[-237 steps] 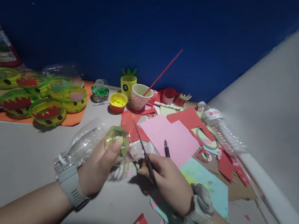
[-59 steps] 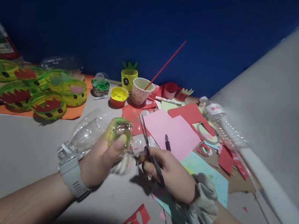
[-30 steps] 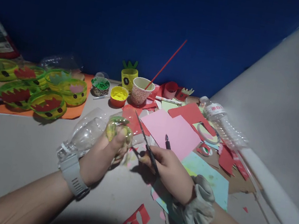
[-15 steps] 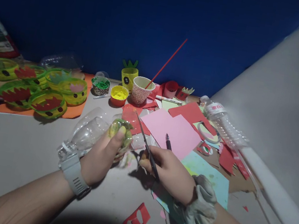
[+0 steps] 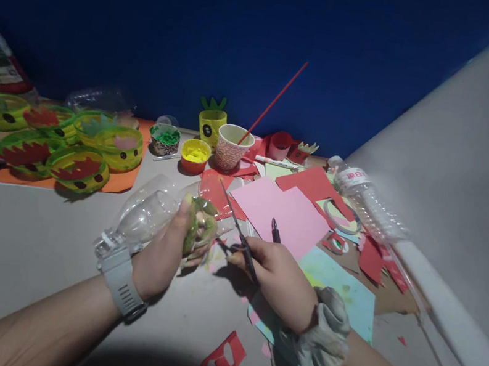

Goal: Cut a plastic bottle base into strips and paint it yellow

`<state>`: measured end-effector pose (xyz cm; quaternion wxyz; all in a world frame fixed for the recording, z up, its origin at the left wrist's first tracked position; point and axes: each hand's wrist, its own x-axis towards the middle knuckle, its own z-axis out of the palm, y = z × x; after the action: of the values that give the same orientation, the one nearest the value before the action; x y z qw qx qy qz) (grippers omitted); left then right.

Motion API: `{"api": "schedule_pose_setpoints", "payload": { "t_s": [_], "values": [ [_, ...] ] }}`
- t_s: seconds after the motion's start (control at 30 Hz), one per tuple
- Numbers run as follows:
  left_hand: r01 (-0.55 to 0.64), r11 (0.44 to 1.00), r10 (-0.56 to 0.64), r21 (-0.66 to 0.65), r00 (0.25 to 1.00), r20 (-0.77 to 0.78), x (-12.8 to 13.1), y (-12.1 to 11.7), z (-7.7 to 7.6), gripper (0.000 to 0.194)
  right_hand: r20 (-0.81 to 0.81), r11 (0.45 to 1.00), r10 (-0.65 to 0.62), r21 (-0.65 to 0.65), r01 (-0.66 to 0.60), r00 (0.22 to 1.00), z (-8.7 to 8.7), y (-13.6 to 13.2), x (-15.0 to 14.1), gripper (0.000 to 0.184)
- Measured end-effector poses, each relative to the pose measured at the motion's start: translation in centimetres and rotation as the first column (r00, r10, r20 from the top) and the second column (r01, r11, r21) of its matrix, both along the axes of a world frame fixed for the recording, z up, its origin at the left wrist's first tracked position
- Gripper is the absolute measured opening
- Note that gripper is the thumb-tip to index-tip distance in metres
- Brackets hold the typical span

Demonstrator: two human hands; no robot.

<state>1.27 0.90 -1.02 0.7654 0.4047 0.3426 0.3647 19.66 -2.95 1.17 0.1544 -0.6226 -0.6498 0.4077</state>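
My left hand (image 5: 166, 250) is closed around a clear plastic bottle bottom (image 5: 200, 225) with green and yellow paint on it. In my right hand (image 5: 280, 276) is a pair of scissors (image 5: 246, 248), its blades pointing up and away beside the bottle bottom. The blades appear parted from the plastic, though the lower one is hard to make out. Behind my left wrist, clear plastic bottle pieces (image 5: 139, 221) lie on the table, partly hidden. A black pen (image 5: 276, 231) rests on pink paper (image 5: 264, 202) just beyond my right hand.
Painted green rings (image 5: 78, 171) with faces sit on orange paper (image 5: 125, 182) at left. Cups of green paint (image 5: 165, 135) and yellow paint (image 5: 196, 153) stand by a paper cup (image 5: 232, 155) holding a red stick (image 5: 277, 98). Right lies a clear bottle (image 5: 370, 204); red scrap (image 5: 224, 359) lies nearer.
My left hand has turned the bottle bottom, its thumb shifting left and upright, so more of the painted inside shows. The scissors have moved only slightly, still in my right hand.
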Motion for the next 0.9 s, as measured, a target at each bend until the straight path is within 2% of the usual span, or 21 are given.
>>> {"api": "schedule_pose_setpoints", "payload": {
  "t_s": [0.07,0.17,0.27,0.33,0.5,0.67,0.77,0.9],
  "values": [
    [0.003,0.999,-0.004,0.036,0.999,0.044,-0.1,-0.2,-0.1,0.065,0.005,1.0,-0.007,-0.003,0.007,1.0,-0.1,0.0,0.1,0.044],
    [-0.005,0.986,0.0,0.168,1.0,0.029,-0.3,-0.5,-0.2,0.058,-0.009,1.0,-0.008,0.002,0.008,1.0,-0.2,0.0,0.1,0.043],
    [-0.064,0.954,0.085,0.294,0.995,-0.059,-0.5,-0.8,0.0,0.039,-0.045,1.0,-0.011,-0.012,0.011,0.999,-0.2,-0.1,0.0,0.041],
    [-0.118,0.936,0.154,0.33,0.985,-0.083,-0.4,-0.8,0.2,0.034,-0.084,0.999,-0.013,-0.033,0.01,0.996,-0.2,-0.2,0.0,0.041],
    [-0.161,0.95,0.158,0.267,0.987,0.035,-0.2,-0.7,-0.1,0.038,-0.224,0.991,0.04,-0.117,-0.068,0.974,-0.1,-0.2,0.3,0.042],
    [-0.174,0.946,0.161,0.275,0.985,0.068,-0.5,-0.5,-1.0,0.038,-0.168,0.988,0.147,-0.017,-0.152,0.975,0.2,0.0,0.6,0.048],
    [-0.153,0.946,0.133,0.287,0.987,0.085,-0.7,-0.6,-1.3,0.035,-0.157,0.984,0.17,-0.02,-0.176,0.973,0.2,0.1,0.6,0.052],
    [-0.153,0.925,0.148,0.349,0.988,0.039,-0.6,-0.6,-0.7,0.034,-0.122,0.981,0.19,-0.015,-0.194,0.974,0.2,0.1,0.6,0.055]
  ]
}}
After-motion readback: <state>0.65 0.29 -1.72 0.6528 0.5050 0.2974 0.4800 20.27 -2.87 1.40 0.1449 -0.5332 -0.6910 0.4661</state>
